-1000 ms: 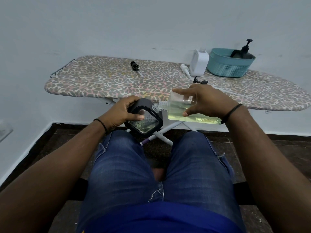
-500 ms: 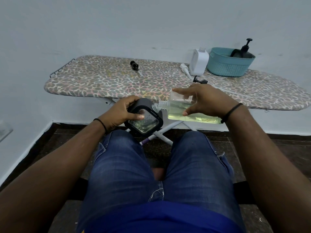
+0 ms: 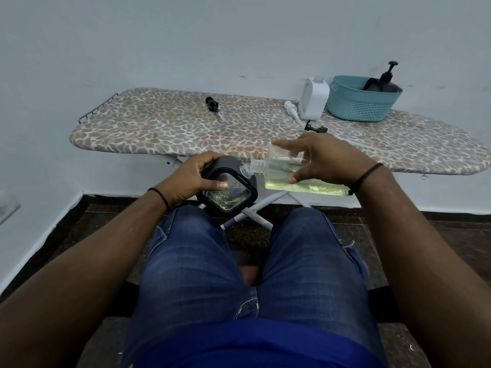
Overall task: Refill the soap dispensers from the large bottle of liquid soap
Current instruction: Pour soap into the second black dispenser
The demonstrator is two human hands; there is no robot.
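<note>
My left hand point(image 3: 191, 176) grips a black square soap dispenser point(image 3: 230, 192) with a clear window, held above my left knee. My right hand point(image 3: 321, 158) holds a clear bottle of yellow-green liquid soap point(image 3: 281, 176) lying almost flat. The bottle's open threaded neck point(image 3: 251, 166) points left and touches the top of the dispenser. My right thumb lies under the bottle and my fingers over it.
An ironing board point(image 3: 170, 128) with a leopard-print cover stands ahead. On it lie a black pump head point(image 3: 212, 104), a white pump point(image 3: 292, 110), a black pump point(image 3: 314, 128), a white bottle point(image 3: 313, 99) and a teal basket point(image 3: 361, 102) holding a black dispenser point(image 3: 385, 81).
Both hands have held almost still. The bottle stays tilted with its neck at the dispenser.
</note>
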